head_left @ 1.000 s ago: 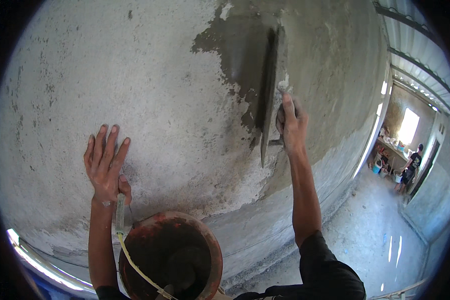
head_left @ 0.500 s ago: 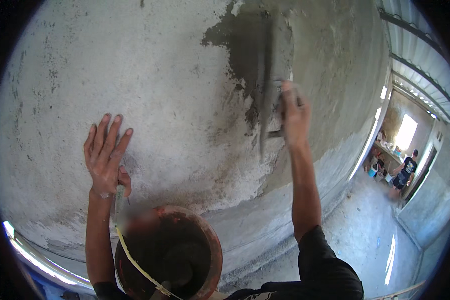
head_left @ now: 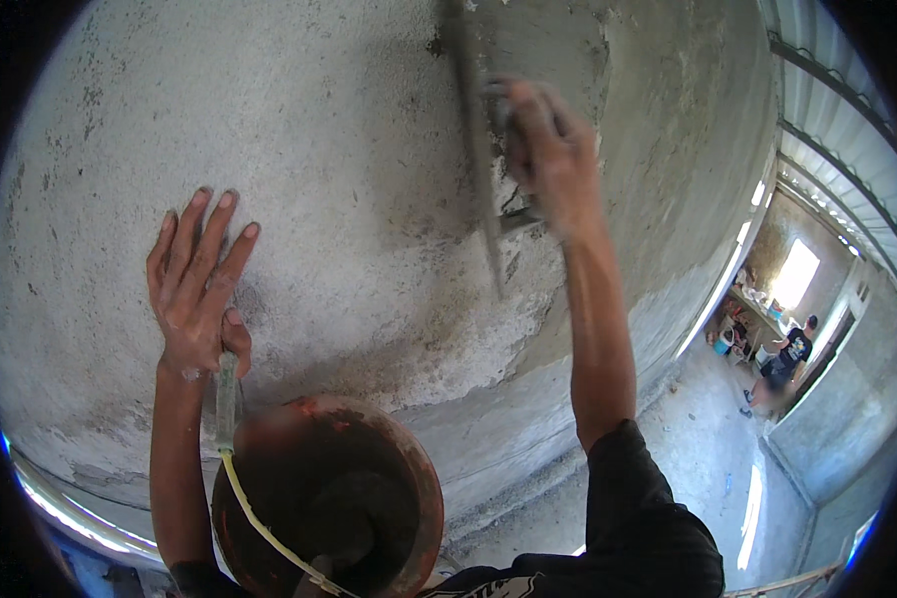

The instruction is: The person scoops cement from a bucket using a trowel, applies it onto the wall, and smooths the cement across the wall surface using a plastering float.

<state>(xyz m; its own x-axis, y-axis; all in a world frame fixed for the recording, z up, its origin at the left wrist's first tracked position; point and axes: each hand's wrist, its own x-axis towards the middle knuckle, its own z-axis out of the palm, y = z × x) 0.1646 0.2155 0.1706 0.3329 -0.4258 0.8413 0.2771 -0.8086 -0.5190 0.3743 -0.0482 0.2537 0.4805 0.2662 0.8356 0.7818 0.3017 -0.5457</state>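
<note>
My left hand (head_left: 197, 289) lies with its fingers spread on the rough grey wall (head_left: 309, 149). By its thumb is the top of a clear tube-like piece (head_left: 226, 404), from which a yellowish cord (head_left: 264, 520) runs down; I cannot tell whether the thumb holds it. Higher on the wall, my right hand (head_left: 553, 159) is closed round the handle of a plastering trowel (head_left: 476, 149). Its long blade is seen nearly edge-on, blurred, along darker, damp-looking plaster (head_left: 538, 45). Below and between my arms stands a reddish bucket (head_left: 424, 468) with a dark, greyish inside.
Right of the wall, a concrete floor (head_left: 688, 488) stretches toward a room with a bright window (head_left: 795, 274). A person in dark clothes (head_left: 792, 354) is there, near a ledge with buckets (head_left: 725, 341). Metal roofing (head_left: 827, 90) slopes overhead.
My right hand and the trowel have moved up and left over the wall, covering the dark wet patch. My left hand is a little higher and further left, still spread.
</note>
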